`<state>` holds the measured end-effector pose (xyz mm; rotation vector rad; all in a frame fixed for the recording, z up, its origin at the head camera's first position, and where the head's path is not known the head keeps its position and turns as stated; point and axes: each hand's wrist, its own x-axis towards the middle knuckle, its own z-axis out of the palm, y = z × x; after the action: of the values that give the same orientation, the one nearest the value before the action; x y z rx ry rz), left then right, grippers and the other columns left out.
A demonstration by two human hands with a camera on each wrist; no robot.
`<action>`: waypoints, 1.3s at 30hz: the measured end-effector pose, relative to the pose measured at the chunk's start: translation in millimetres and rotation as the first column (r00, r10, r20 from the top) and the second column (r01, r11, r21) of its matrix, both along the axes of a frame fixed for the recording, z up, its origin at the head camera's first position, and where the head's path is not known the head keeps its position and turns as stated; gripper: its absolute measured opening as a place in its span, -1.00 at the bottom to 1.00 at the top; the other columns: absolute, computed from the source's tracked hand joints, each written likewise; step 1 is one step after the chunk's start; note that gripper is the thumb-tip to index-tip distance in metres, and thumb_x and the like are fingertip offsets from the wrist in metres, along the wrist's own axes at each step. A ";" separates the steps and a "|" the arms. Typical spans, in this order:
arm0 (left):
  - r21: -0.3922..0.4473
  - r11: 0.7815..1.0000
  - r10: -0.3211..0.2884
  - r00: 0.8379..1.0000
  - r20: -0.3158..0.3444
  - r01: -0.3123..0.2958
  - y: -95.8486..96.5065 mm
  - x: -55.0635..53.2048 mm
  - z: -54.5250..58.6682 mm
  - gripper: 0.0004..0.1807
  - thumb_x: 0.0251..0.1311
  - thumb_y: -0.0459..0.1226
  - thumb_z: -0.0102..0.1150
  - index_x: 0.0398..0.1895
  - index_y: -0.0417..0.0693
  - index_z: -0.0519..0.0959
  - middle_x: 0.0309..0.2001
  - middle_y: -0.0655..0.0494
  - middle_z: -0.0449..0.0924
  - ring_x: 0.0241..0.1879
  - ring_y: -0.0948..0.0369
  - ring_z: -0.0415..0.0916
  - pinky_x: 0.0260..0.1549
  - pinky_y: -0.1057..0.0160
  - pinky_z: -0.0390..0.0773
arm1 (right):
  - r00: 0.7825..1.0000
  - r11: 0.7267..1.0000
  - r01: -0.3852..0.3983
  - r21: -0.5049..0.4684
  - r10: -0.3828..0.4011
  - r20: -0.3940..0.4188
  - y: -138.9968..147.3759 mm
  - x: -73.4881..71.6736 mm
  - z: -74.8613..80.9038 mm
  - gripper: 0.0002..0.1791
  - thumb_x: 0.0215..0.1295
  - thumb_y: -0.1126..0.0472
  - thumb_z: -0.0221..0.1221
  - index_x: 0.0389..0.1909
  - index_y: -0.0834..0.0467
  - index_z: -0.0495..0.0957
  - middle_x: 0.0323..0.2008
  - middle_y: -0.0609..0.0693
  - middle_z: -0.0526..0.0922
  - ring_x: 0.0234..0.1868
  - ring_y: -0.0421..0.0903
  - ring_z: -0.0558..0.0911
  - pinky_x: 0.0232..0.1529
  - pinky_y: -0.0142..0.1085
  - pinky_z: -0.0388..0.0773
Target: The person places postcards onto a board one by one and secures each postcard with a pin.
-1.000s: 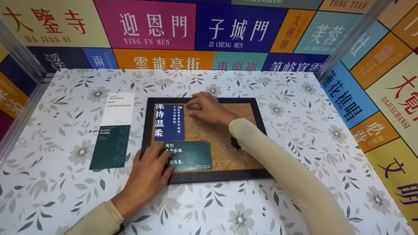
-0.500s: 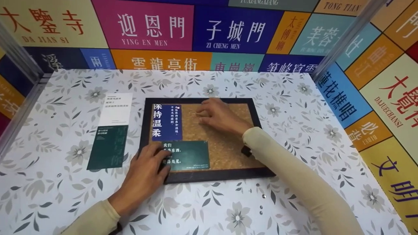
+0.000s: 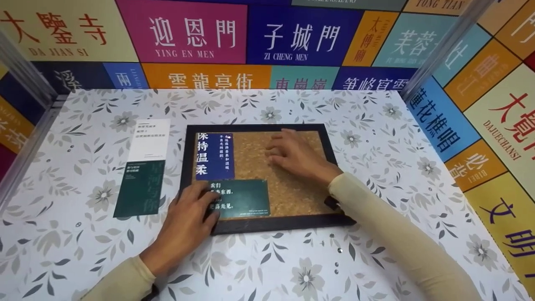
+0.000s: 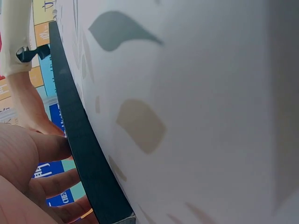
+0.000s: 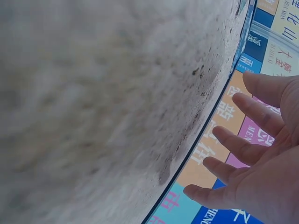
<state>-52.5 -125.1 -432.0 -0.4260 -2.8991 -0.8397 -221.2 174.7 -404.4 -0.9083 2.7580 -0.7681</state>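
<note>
A cork board (image 3: 292,196) in a black frame lies flat on the table. Pinned or laid in its upper left is a blue card (image 3: 215,159) with white characters, upright; below it lies a green card (image 3: 246,196), sideways. My left hand (image 3: 188,213) rests on the frame's lower left corner, its fingertips over the green card's left end. In the left wrist view the fingers of the left hand (image 4: 56,182) are spread beside the dark frame (image 4: 81,135). Over the cork's upper right, my right hand (image 3: 299,156) has nothing visible in it; its fingers (image 5: 238,144) are spread in the right wrist view.
Left of the board lie a white card (image 3: 150,140) and a dark green card (image 3: 140,188), end to end. Several small shiny studs (image 3: 340,251) are scattered on the flower-patterned table (image 3: 259,276). Colourful lettered panels (image 3: 184,33) stand behind and at the sides.
My right hand has moved right across the cork, away from the blue card's upper corner. The left hand stays at the frame's corner, and the cards keep their places.
</note>
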 end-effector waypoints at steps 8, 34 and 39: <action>0.005 1.000 -0.003 1.000 -0.009 0.003 -0.8 -0.3 -0.6 -0.59 0.36 -0.32 0.49 0.26 -0.14 0.74 0.46 -0.10 0.49 0.51 -0.10 0.35 0.34 -0.49 0.39 | 0.999 0.999 0.033 -0.011 -0.033 -0.008 18.3 23.2 1.0 -0.63 0.55 0.13 0.36 0.25 0.20 0.75 0.53 0.25 0.50 0.67 0.27 0.25 0.69 0.21 0.02; -0.002 1.000 -0.010 1.000 -0.022 0.010 -2.9 0.3 0.3 -0.57 0.36 -0.32 0.50 0.27 -0.16 0.73 0.44 -0.13 0.49 0.48 -0.11 0.37 0.32 -0.45 0.44 | 0.966 0.980 -0.134 -0.145 0.097 -0.242 48.2 74.4 4.3 -0.74 0.39 0.32 0.46 0.05 0.29 0.79 0.19 0.27 0.74 0.42 0.41 0.52 0.54 0.34 0.25; 0.001 1.000 -0.015 0.999 -0.036 0.015 -2.4 0.1 -0.4 -0.58 0.36 -0.32 0.50 0.25 -0.16 0.73 0.44 -0.15 0.50 0.48 -0.12 0.38 0.31 -0.44 0.45 | 0.953 0.967 -0.183 -0.180 0.129 -0.275 49.8 83.1 -0.1 -0.74 0.33 0.37 0.48 0.01 0.30 0.79 0.11 0.25 0.77 0.33 0.37 0.58 0.47 0.22 0.42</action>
<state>-52.4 -127.5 -432.4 -0.4581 -2.8661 -0.8277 -138.1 224.4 -404.5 -1.3420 2.8151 -0.9802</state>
